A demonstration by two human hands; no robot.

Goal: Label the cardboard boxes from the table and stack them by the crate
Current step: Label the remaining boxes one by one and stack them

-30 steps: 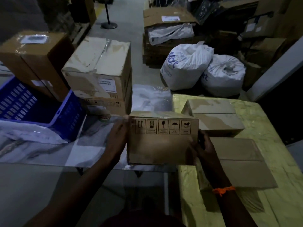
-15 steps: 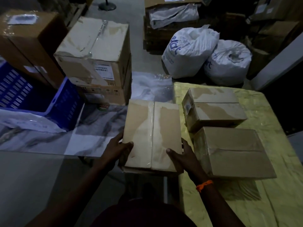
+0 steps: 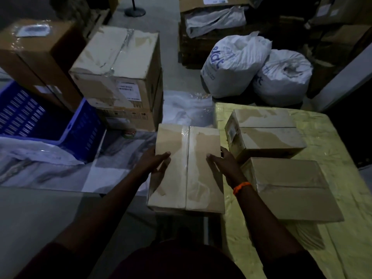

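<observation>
The taped cardboard box lies flat with its clear-taped seam facing up, where the grey plastic-covered tabletop meets the yellow-wrapped tabletop. Its near end reaches past the near edge of the grey one. Whether it rests fully on the surfaces cannot be told.

The left hand lies on the left part of the box's top, its fingers stretched out flat on the cardboard and curled round nothing. The right hand lies at the box's right edge, its thumb spread onto the top and the other fingers extended along that edge. An orange wristband circles the right wrist.

Just right of the held box, two more cardboard boxes sit on the yellow tabletop: the far box with a small label on its left end, and the near box, close beside the right forearm.

On the left, a blue crate stands on the grey tabletop with crumpled plastic sheeting in front of it. Beside the crate, a large labelled box sits on top of a lower box, and a brown box stands further left. A small round object, too dim to identify, lies at the foot of the stack. On the floor beyond, two white sacks lean together.
</observation>
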